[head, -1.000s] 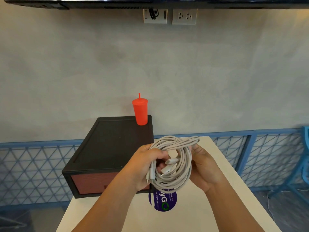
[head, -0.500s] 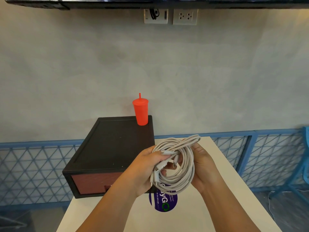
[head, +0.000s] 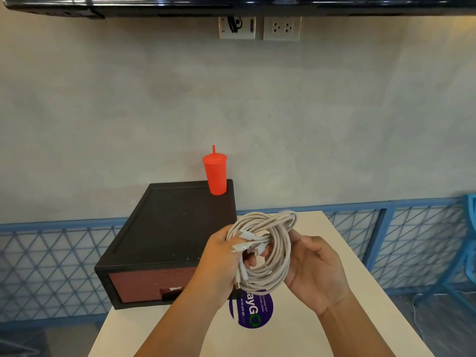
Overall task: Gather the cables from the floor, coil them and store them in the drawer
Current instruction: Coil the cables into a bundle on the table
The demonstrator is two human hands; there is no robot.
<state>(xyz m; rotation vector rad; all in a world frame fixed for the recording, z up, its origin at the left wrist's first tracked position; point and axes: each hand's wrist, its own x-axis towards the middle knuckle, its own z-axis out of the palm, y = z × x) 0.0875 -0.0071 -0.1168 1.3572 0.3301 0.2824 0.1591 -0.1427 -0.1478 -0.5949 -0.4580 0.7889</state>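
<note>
A coil of white cables, with several plug ends poking out on its left side, is held above the white table. My left hand is closed around the coil's left side. My right hand cups the right side, its thumb on the strands and its fingers behind the loop. The black drawer box stands on the table to the left of the coil. Its reddish drawer front is closed, and my left forearm partly hides its handle.
A red cup with a straw stands on the box's back right corner. A purple round sticker lies on the table under the coil. A blue mesh fence runs along the wall, and a blue chair is at the right edge.
The coil has tilted slightly and risen a little. My right hand has loosened and opened its palm toward the coil. The left hand keeps its grip.
</note>
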